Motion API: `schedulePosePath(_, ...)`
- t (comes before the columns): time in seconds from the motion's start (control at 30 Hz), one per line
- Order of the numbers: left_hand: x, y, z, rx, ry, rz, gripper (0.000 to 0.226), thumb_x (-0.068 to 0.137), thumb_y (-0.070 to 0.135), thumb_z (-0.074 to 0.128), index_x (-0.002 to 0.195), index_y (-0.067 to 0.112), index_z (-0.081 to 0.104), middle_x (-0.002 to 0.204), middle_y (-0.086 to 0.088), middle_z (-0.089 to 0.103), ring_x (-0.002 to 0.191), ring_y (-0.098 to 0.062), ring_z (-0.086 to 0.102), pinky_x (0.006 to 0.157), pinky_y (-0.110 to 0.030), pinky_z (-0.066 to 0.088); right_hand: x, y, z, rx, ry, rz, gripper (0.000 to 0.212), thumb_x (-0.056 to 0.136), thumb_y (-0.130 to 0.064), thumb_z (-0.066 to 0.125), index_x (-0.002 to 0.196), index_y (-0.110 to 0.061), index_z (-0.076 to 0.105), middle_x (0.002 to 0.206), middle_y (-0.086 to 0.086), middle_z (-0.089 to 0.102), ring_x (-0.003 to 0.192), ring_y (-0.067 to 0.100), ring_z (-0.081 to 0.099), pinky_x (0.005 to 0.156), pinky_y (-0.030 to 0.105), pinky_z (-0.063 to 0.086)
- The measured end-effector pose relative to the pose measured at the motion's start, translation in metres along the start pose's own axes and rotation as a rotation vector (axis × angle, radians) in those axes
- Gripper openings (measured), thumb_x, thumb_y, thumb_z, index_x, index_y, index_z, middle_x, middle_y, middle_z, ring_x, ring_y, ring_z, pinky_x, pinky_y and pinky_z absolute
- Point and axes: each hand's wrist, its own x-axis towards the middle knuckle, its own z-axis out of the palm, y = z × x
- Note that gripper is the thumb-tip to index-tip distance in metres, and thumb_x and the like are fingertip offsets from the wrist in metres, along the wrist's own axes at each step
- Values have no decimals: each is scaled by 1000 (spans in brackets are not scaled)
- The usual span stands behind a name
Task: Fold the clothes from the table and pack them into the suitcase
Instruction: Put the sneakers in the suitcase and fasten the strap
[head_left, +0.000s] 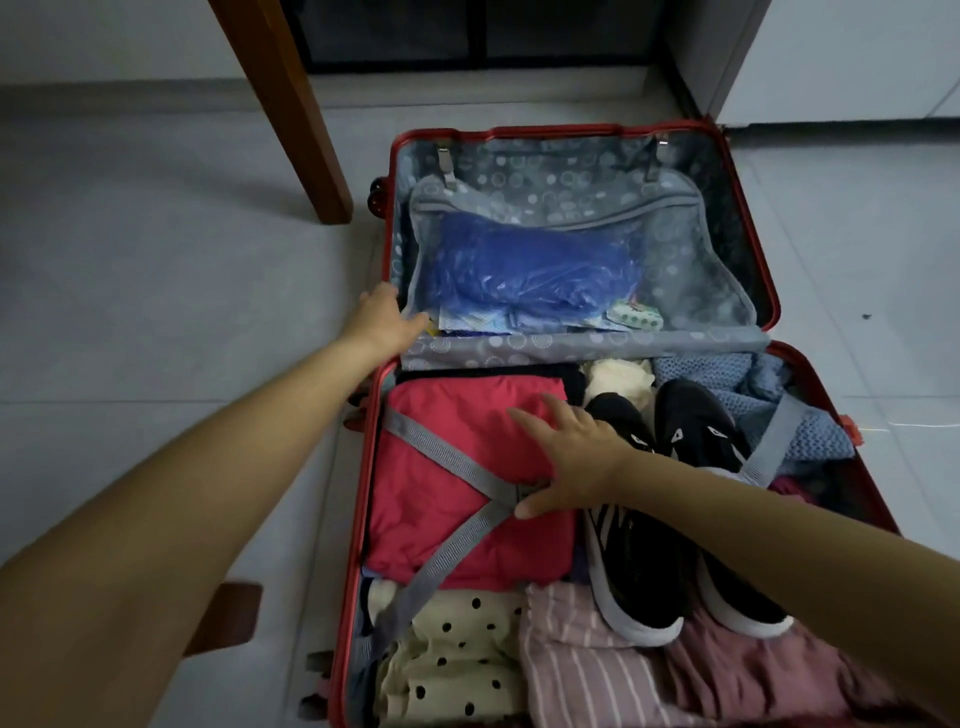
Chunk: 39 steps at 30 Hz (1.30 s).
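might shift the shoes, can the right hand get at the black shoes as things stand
Probably yes: the right hand rests flat on the red garment right beside the black shoes, which lie uncovered on top of the packed clothes, with nothing between.

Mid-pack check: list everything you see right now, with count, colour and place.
suitcase: one, red, open on the floor
folded garment: one, red, near half, left side
straps: grey, crossed over the folded garment
sneakers: two, black with white soles, right of the folded garment
polka-dot garment: one, cream with black dots, near-left corner
striped garment: one, pink with white stripes, near edge
knit: one, light blue, near half, far-right corner
plastic bag: one, blue, in the lid behind the grey divider
table leg: one, brown wood, far left of the suitcase
left hand: at the divider's left corner, grip unclear
right hand: flat on the folded garment, where the straps meet
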Motion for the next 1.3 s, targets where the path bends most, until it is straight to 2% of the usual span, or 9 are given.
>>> schedulePosePath(0.13, 40, -3, -1, -60, -12, -63, 56, 84, 35, 65, 130, 8, 46, 131, -14, 52, 116, -31, 54, 98, -39, 46, 36, -15, 6, 122, -25, 101, 126, 45, -94, 48, 145, -47, -14, 156, 10, -22, 141, 46, -11, 114, 56, 4)
schedulePosePath(0.27, 86, -13, 15, -125, -6, -84, 59, 79, 33, 66, 129, 7, 47, 130, -15, 55, 115, -32, 56, 97, -43, 47, 62, -14, 5, 56, 206, 170, 123, 35, -96, 10, 145, -46, -15, 151, 7, -34, 141, 38, -22, 113, 52, -9)
schedulePosePath(0.4, 132, -21, 36, -205, 36, -91, 60, 84, 24, 63, 137, 10, 39, 130, -15, 55, 116, -34, 55, 96, -46, 47, 98, 2, -15, 47, 303, 247, 111, 42, -91, -5, 143, -48, -19, 146, 1, -42, 138, 36, -30, 114, 57, -5)
schedulePosePath(0.53, 167, -32, 34, -281, 78, -93, 34, 89, 15, 55, 122, 15, 54, 113, -12, 63, 102, -33, 62, 88, -44, 51, 122, 9, -25, 45, 317, 360, 108, 37, -89, -16, 138, -50, -27, 145, 4, -43, 137, 44, -29, 110, 63, -4)
schedulePosePath(0.8, 184, -18, 19, -338, 29, -132, 29, 94, 6, 52, 123, 4, 52, 115, -19, 61, 103, -36, 59, 83, -37, 46, 141, 32, -24, 96, 270, 459, 98, 48, -96, -3, 129, -50, -35, 140, 2, -40, 140, 46, -19, 108, 62, -5)
schedulePosePath(1.07, 139, -5, -17, -509, 157, 58, 41, 88, -1, 59, 128, 7, 53, 116, -12, 62, 104, -26, 60, 82, -32, 45, 137, 30, -21, 140, 330, 474, 105, 48, -98, 0, 139, -51, -23, 143, 5, -37, 140, 46, -19, 99, 62, -13)
schedulePosePath(1.17, 117, 0, -35, -590, 212, 139, 54, 87, 2, 64, 135, 15, 44, 120, 2, 55, 109, -14, 52, 91, -31, 45, 134, 23, -27, 103, 435, 480, 95, 60, -99, 16, 143, -53, 16, 156, 16, 4, 134, 57, 22, 100, 61, 7)
schedulePosePath(1.27, 92, 3, -47, -622, 246, 181, 60, 87, 5, 65, 139, 20, 40, 116, 10, 51, 107, -9, 50, 92, -32, 43, 117, 24, -45, 200, 377, 422, 99, 54, -98, 17, 142, -58, 0, 155, 2, -18, 144, 43, 2, 109, 58, 4)
schedulePosePath(1.3, 86, 2, -49, -646, 249, 182, 58, 87, 5, 65, 137, 22, 42, 112, 11, 53, 105, -10, 52, 90, -32, 45, 108, 28, -58, 271, 347, 405, 99, 55, -96, 24, 144, -56, 5, 159, -2, -8, 146, 35, 7, 111, 53, 9)
